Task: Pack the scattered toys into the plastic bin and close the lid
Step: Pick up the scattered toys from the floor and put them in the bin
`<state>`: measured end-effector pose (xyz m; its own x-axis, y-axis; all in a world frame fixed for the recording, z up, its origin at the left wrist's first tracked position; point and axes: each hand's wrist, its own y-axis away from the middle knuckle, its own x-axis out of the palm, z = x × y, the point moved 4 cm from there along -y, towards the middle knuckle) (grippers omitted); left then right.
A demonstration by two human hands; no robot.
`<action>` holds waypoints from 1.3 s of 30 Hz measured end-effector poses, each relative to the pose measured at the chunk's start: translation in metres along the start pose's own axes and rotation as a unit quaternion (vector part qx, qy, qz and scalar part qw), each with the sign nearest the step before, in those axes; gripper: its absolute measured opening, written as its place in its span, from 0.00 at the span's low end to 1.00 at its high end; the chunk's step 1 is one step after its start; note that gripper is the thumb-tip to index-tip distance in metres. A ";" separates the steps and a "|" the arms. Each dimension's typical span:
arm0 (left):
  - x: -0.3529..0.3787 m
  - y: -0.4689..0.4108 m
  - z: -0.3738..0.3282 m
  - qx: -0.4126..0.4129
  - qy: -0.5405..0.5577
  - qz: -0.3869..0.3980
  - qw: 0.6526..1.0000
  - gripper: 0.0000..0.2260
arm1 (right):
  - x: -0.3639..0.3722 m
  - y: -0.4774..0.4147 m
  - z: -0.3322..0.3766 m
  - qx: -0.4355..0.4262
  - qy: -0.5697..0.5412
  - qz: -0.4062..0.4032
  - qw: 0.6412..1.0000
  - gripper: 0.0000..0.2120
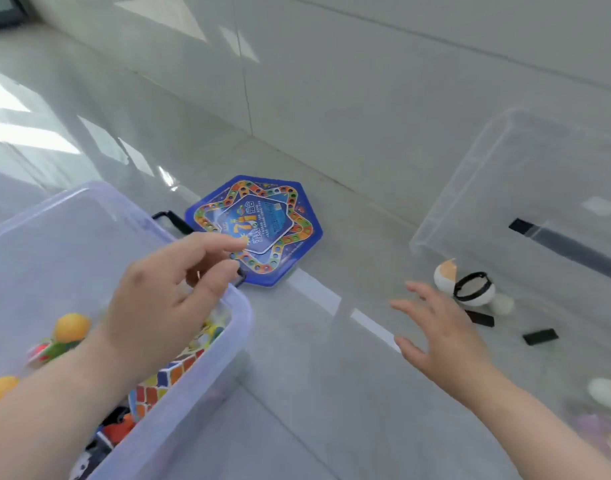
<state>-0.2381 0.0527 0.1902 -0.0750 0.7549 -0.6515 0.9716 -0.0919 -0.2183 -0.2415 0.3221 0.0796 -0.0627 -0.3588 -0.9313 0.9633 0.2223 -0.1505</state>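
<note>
Floor: pale glossy tiles (297, 393) running to a tiled wall, with window glare at the left.
Bin: translucent plastic bin (207, 372) at lower left, open, its black handle at the far end; already holding a puzzle cube (165, 379), yellow balls and other small toys.
Lid: clear lid (525, 188) propped at the right near the wall, not on the bin.
Game board: blue hexagonal board (280, 216) flat on the floor, just past the bin's far corner.
Egg toy: white and orange egg-shaped toy (466, 285) with a black ring round it, on the floor below the lid.
Black pieces: two small black blocks (539, 336) just beside the egg toy.
White ball: white ball (607, 393) at the far right edge, blurred.
Left hand: left hand (165, 303) over the bin's far corner, fingers loosely curled, holding nothing that can be made out.
Right hand: right hand (439, 337) spread open and empty, low over the floor.
Key relation: egg toy and black blocks lie just ahead and to the right of the right hand's fingertips; the right hand is far nearer them than the left.
Judgement: next pick is probably the egg toy, by the right hand.
</note>
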 end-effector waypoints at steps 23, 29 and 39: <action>0.343 -0.055 -0.067 0.057 -0.303 0.345 0.887 0.26 | 0.004 0.125 -0.261 0.446 0.000 0.062 0.893 0.14; 0.376 -0.069 -0.058 -0.006 -0.354 0.382 0.853 0.25 | 0.005 0.097 -0.251 0.404 0.054 0.081 0.910 0.13; 0.360 -0.053 -0.028 -0.038 -0.233 0.349 0.907 0.30 | 0.027 0.027 -0.220 0.290 0.030 0.169 0.941 0.35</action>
<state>-0.3103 0.3475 -0.0119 0.4954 0.1714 -0.8516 0.8297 -0.3838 0.4054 -0.2745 0.5181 -0.0225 0.2758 -0.3000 -0.9132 0.9098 -0.2251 0.3487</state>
